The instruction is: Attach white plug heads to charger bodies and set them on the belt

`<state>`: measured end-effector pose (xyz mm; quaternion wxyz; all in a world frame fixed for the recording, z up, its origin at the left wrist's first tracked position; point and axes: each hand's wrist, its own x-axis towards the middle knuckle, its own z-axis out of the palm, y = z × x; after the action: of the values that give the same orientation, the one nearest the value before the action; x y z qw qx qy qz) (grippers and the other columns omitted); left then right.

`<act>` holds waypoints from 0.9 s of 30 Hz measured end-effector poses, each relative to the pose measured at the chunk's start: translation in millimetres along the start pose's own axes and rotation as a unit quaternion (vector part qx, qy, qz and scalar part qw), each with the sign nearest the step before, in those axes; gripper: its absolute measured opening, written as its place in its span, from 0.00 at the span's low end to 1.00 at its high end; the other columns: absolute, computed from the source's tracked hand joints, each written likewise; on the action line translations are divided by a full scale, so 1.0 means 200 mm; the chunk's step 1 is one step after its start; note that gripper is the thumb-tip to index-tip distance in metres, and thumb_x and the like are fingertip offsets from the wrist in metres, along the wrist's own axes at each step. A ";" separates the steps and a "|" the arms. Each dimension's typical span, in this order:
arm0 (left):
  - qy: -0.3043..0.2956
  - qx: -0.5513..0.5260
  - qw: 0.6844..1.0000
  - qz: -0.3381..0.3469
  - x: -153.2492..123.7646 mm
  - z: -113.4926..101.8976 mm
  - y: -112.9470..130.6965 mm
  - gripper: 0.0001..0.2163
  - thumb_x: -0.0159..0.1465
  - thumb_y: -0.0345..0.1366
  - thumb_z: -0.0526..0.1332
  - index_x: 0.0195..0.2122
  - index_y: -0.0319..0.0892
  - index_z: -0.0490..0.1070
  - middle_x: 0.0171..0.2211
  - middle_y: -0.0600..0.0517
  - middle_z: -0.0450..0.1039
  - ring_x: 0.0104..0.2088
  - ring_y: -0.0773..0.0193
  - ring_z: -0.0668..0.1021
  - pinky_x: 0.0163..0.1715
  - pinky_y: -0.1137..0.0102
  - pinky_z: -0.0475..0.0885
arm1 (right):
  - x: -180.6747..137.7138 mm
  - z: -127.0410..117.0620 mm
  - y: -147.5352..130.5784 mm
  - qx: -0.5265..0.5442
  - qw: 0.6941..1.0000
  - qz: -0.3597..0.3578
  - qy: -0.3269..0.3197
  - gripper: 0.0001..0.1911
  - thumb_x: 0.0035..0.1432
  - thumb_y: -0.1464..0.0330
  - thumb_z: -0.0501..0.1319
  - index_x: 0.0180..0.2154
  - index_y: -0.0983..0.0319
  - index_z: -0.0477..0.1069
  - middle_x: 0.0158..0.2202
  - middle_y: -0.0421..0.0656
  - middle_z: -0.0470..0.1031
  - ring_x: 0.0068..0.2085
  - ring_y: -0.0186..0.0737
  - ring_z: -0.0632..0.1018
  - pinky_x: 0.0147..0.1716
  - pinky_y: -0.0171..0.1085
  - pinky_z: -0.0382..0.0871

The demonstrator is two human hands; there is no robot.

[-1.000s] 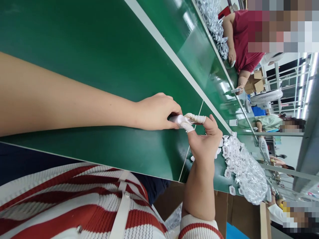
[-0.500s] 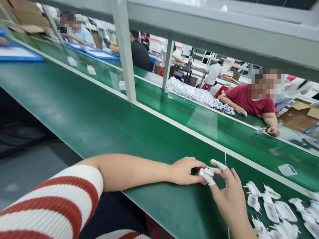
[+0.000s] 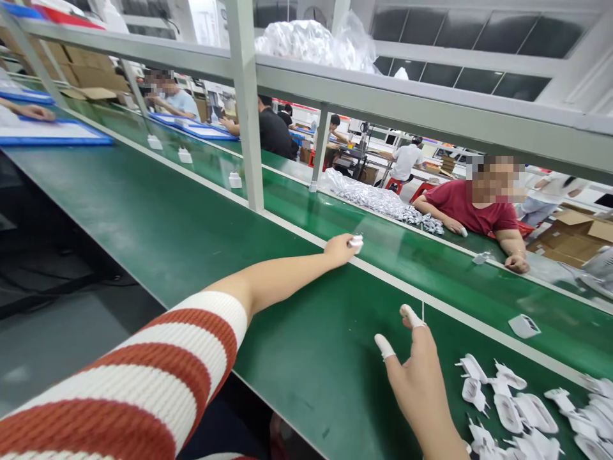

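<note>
My left hand (image 3: pixel 341 248) is stretched far out over the green conveyor belt (image 3: pixel 191 223), fingers closed on a small white plastic part (image 3: pixel 356 241) at the belt's white divider strip. My right hand (image 3: pixel 417 377) hovers over the near belt, thumb and forefinger spread, both tipped with white finger cots, nothing in it. To its right lies a heap of small white plastic parts (image 3: pixel 517 409).
One white part (image 3: pixel 523 326) lies on the far lane, more white parts (image 3: pixel 234 180) further left. A grey frame post (image 3: pixel 249 108) stands mid-belt. Across the belt a person in a red shirt (image 3: pixel 469 207) leans by a pile of bagged parts (image 3: pixel 373 199). Blue-edged trays (image 3: pixel 52 131) lie far left.
My left hand has left the right hand and reached forward to the divider strip with the white part. My right hand has let go and opened. The camera has tilted up.
</note>
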<state>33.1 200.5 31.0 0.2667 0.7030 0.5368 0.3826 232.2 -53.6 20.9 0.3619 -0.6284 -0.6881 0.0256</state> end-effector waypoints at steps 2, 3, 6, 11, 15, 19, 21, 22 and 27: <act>0.033 0.027 0.998 -0.045 0.12 -0.04 -0.06 0.17 0.73 0.44 0.64 0.58 0.41 0.74 0.56 0.43 0.76 0.53 0.53 0.80 0.56 0.52 0.78 | -0.02 0.01 0.00 -0.011 1.000 -0.011 -0.023 0.32 0.67 0.53 0.60 0.67 0.58 0.62 0.63 0.56 0.75 0.64 0.63 0.76 0.58 0.61 0.77; 0.047 0.037 0.996 -0.063 0.16 -0.05 -0.10 0.17 0.73 0.44 0.64 0.58 0.42 0.74 0.57 0.43 0.75 0.54 0.53 0.79 0.56 0.52 0.78 | -0.02 0.01 0.00 -0.016 0.999 -0.010 -0.034 0.31 0.68 0.54 0.59 0.67 0.57 0.62 0.62 0.55 0.76 0.63 0.62 0.77 0.56 0.60 0.78; 0.081 0.054 0.990 -0.102 0.25 -0.05 -0.19 0.17 0.73 0.44 0.64 0.59 0.42 0.73 0.58 0.43 0.74 0.55 0.52 0.79 0.55 0.52 0.78 | -0.04 0.02 -0.01 -0.028 0.998 -0.001 -0.059 0.27 0.69 0.55 0.58 0.65 0.54 0.64 0.60 0.52 0.78 0.60 0.60 0.80 0.52 0.58 0.81; 0.112 0.052 0.983 -0.134 0.32 -0.03 -0.28 0.20 0.73 0.45 0.64 0.62 0.42 0.71 0.60 0.43 0.73 0.57 0.50 0.78 0.58 0.49 0.76 | -0.04 0.03 0.02 -0.049 0.996 -0.011 -0.072 0.24 0.68 0.56 0.58 0.62 0.55 0.66 0.55 0.51 0.81 0.54 0.60 0.83 0.53 0.65 0.79; 0.143 0.047 0.981 -0.121 0.30 -0.03 -0.26 0.33 0.68 0.42 0.68 0.71 0.41 0.59 0.71 0.36 0.61 0.71 0.43 0.64 0.70 0.49 0.62 | -0.02 0.03 0.05 -0.041 0.997 0.002 -0.063 0.24 0.68 0.56 0.58 0.61 0.55 0.67 0.54 0.51 0.82 0.54 0.59 0.83 0.60 0.69 0.73; 0.153 0.049 0.983 -0.092 0.18 -0.02 -0.22 0.42 0.63 0.40 0.70 0.74 0.40 0.49 0.76 0.34 0.49 0.77 0.43 0.51 0.76 0.55 0.48 | 0.01 0.03 0.08 -0.034 0.998 0.012 -0.044 0.25 0.67 0.56 0.58 0.61 0.57 0.68 0.54 0.51 0.82 0.56 0.58 0.83 0.66 0.71 0.64; 0.140 0.055 0.986 -0.070 0.09 -0.02 -0.19 0.44 0.61 0.41 0.71 0.73 0.40 0.49 0.76 0.35 0.48 0.77 0.44 0.50 0.77 0.55 0.46 | 0.02 0.02 0.10 -0.033 0.999 0.015 -0.037 0.27 0.66 0.55 0.59 0.62 0.58 0.67 0.54 0.51 0.82 0.56 0.57 0.83 0.69 0.72 0.59; 0.131 0.058 0.988 -0.058 0.05 -0.01 -0.18 0.45 0.60 0.42 0.72 0.73 0.41 0.50 0.76 0.35 0.48 0.78 0.44 0.50 0.77 0.56 0.47 | 0.03 0.02 0.10 -0.032 0.999 0.016 -0.033 0.27 0.65 0.55 0.59 0.62 0.58 0.67 0.54 0.51 0.83 0.56 0.56 0.83 0.69 0.72 0.57; 0.079 0.063 0.995 -0.002 -0.23 0.02 -0.10 0.42 0.57 0.45 0.73 0.69 0.42 0.57 0.74 0.36 0.53 0.76 0.45 0.56 0.75 0.56 0.53 | 0.01 -0.01 0.04 -0.026 0.999 0.011 -0.035 0.29 0.65 0.56 0.62 0.64 0.58 0.66 0.57 0.52 0.81 0.57 0.54 0.83 0.71 0.71 0.53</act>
<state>19.1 161.5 1.0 0.1791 0.6854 0.5805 0.4016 240.3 -50.8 19.9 0.3203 -0.6440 -0.6939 0.0336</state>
